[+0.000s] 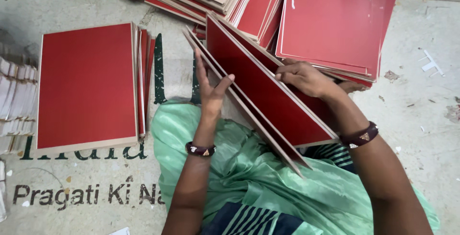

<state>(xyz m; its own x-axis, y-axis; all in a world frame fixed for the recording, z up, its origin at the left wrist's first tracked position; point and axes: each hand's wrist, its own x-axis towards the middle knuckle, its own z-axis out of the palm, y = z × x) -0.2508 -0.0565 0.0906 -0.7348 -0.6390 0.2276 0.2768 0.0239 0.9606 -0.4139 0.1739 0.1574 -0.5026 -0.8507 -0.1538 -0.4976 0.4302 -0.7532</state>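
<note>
Several red boards (268, 91) with pale cardboard edges stand tilted on edge over my lap. My left hand (211, 89) presses flat against the outer, left face of the bunch, fingers upright. My right hand (302, 77) grips the top edge of the boards on the other side. Both wrists carry dark bangles. A green cloth (249, 168) covers my lap under the boards.
A neat stack of red boards (86, 86) lies flat on the left. More red boards are fanned in loose piles along the top (330, 19). White paper bundles (17, 101) sit at the far left edge. The floor is a printed sack sheet.
</note>
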